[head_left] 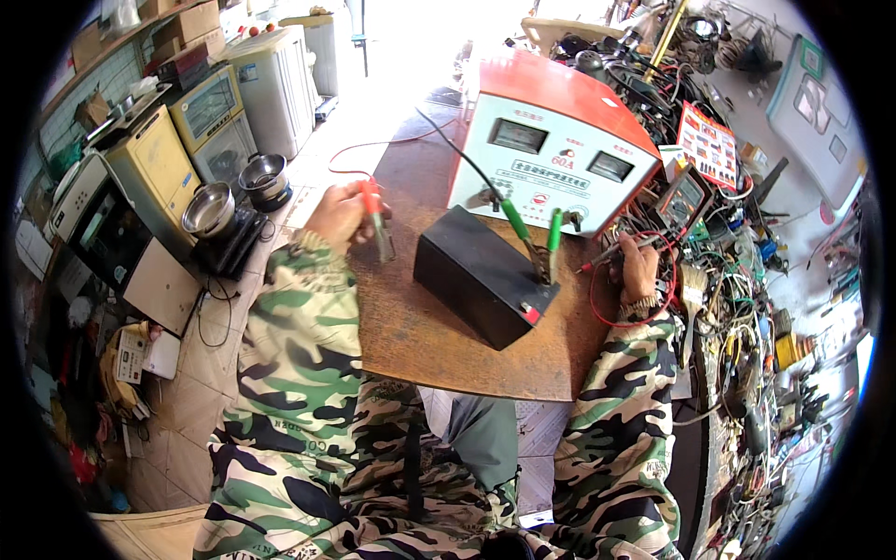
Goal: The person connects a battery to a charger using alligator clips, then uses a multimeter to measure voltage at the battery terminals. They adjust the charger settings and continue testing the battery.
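My left hand (338, 217) grips a red-handled battery clamp (374, 211), its metal jaws pointing down over the table's left part. A black block-shaped battery (476, 275) lies on the wooden table (420, 359). A green-handled clamp (515, 220) bites one end of the battery, and a red terminal (531, 315) shows near that end's front corner. My right hand (638, 265), right of the battery, is closed around a test probe (602, 259) with a red lead looping by the wrist. Behind the battery stands a white battery charger (551, 177) with a red top and two dial meters.
A multimeter (686, 199) leans at the right among tangled wires, tools and a paintbrush (693, 287). On the left stand old appliances, with two metal pots (208, 210) on the floor side. A red cable (411, 140) runs from the charger to the left clamp.
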A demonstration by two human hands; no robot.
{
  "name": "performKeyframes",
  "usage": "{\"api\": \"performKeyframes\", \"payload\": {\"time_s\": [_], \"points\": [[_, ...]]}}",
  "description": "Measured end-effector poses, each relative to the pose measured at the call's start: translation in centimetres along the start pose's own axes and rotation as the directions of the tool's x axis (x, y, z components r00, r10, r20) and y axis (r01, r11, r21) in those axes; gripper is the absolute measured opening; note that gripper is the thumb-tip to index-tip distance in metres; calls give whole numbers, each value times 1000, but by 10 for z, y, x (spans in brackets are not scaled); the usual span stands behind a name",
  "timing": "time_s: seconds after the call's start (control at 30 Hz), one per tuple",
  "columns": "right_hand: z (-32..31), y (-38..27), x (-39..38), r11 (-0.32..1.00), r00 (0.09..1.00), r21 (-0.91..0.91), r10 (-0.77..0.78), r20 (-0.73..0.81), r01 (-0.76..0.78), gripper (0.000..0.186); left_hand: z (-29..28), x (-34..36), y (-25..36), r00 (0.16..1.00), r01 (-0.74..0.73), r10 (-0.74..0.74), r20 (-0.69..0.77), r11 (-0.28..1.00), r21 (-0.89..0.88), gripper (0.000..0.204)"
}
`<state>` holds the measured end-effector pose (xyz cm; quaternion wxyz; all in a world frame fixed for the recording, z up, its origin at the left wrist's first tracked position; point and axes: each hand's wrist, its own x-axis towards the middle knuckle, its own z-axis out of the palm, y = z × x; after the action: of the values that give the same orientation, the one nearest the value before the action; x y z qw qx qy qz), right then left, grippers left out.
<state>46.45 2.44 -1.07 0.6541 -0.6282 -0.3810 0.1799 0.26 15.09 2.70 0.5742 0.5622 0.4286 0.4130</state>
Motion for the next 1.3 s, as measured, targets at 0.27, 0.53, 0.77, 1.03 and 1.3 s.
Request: {"api": "performKeyframes", "payload": {"time_s": [0.27, 0.53, 0.77, 1.03, 1.3], "points": [[0, -15, -9, 994, 996, -73, 84, 23, -82, 28, 11, -73, 1, 923, -50, 260, 282, 810, -584, 57], [-1, 2, 1, 997, 999, -67, -30, 15, 31, 31, 17, -75, -5, 900, -93, 285, 330, 865, -493, 67], [14, 27, 11, 967, 986, -193, -169, 1, 166, 28, 15, -89, 1, 936, -134, 249, 250, 906, -403, 51], [-20, 12, 10, 986, 993, -128, -113, -13, 111, 29, 83, -117, 53, 960, -243, 266, 84, 946, -215, 30], [-3, 17, 14, 966, 988, -212, -153, -10, 148, 33, 128, -110, 71, 959, -285, 281, -44, 953, -106, 28]]}}
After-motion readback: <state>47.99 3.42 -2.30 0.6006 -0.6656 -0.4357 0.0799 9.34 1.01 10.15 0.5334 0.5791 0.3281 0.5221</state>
